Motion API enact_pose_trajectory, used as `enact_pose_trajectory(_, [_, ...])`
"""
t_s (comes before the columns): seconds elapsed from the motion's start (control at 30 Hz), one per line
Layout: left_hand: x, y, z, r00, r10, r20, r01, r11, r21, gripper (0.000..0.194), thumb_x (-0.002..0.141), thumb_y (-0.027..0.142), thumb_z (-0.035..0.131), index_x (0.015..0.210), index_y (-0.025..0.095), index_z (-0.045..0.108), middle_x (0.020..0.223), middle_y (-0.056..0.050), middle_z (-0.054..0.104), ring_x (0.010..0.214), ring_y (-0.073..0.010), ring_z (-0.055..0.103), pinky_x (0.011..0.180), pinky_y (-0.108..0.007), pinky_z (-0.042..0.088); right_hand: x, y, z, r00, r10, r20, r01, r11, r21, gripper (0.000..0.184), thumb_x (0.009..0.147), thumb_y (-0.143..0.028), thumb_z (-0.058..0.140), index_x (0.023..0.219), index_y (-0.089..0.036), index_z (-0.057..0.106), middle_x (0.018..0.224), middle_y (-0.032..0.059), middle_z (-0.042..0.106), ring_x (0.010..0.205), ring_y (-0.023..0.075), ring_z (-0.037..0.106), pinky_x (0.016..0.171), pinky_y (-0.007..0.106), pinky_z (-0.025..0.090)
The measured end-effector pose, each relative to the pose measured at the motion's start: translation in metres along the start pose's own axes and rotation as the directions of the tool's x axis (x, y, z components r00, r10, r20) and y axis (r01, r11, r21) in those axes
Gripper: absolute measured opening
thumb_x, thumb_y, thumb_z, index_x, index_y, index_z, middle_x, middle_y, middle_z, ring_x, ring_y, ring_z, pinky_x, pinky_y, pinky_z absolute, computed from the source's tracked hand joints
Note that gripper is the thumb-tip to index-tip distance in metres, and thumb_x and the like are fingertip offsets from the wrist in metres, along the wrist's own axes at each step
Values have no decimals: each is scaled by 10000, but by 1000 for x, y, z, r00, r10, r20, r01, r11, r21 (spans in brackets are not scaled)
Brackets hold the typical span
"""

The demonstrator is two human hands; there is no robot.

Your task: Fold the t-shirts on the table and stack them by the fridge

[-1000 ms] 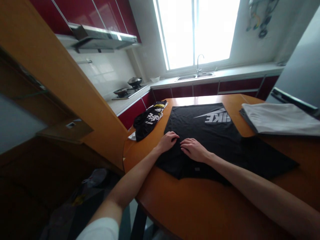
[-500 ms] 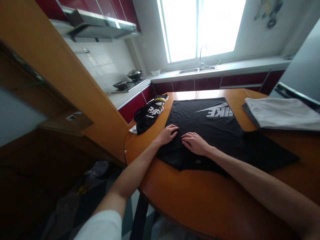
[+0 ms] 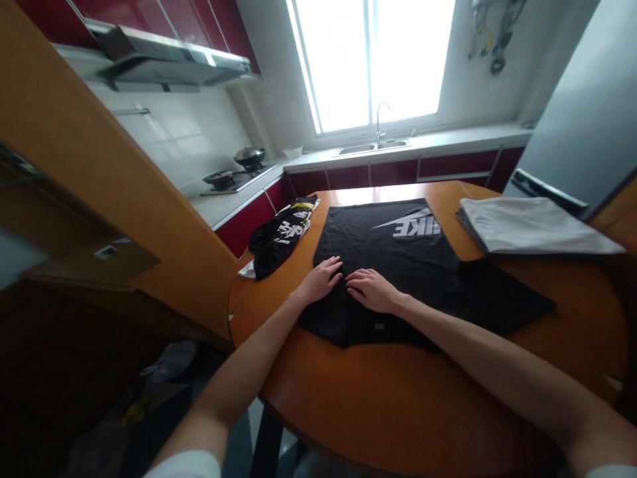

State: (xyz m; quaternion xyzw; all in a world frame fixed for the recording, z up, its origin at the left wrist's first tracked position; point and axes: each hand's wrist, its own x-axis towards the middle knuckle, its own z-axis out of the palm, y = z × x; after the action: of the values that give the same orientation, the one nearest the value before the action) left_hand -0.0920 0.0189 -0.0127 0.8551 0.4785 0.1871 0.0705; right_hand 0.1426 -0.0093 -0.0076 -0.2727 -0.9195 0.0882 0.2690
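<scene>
A black T-shirt [image 3: 398, 259] with a white logo lies spread on the round wooden table [image 3: 398, 405]. My left hand [image 3: 321, 280] rests flat on the shirt near its left edge, fingers stretched out. My right hand [image 3: 371, 290] lies flat beside it on the cloth, fingers apart, almost touching the left. Neither hand holds anything.
A crumpled black garment with white and yellow print [image 3: 279, 236] lies at the table's left rim. A folded white cloth stack [image 3: 527, 226] sits at the right. Behind are a counter with a sink [image 3: 373, 147], a stove with pans [image 3: 239, 172], and a wooden partition [image 3: 99, 166] on the left.
The view has shifted slightly, showing more of the table's right side. Both hands stay flat on the black shirt in nearly the same spot.
</scene>
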Motion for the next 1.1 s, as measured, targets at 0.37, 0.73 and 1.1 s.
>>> enact_pose_trajectory(0.37, [1,2,-3,999,-48,15,46,996,78,491,1015,365,442,1439,139,540,1580,-142,431,1491,-248,359,1236,-431,271,0,3,4,1000,-12,-11,11,1000,-9,227,1004,-268,543,1059,-205,754,1195,81,729,1147,228,635,999,398,460])
enact_pose_trajectory(0.73, [-3,-11,-1,951,-290,108,264,942,210,647,1047,508,348,1548,100,382,1644,-190,278,1545,-323,196,1225,-543,208,0,3,3,1000,-6,-15,6,1000,2,219,994,-262,560,1067,-206,759,1206,84,728,1153,237,640,990,398,470])
enact_pose_trajectory(1.1, [-2,-21,8,951,-305,39,300,948,109,641,1030,520,398,1545,137,388,1649,-187,265,1540,-331,211,1214,-568,227,-1,4,5,1000,6,-21,-6,1000,-13,241,997,-277,556,1121,-212,753,1279,88,704,1195,245,628,1029,422,458])
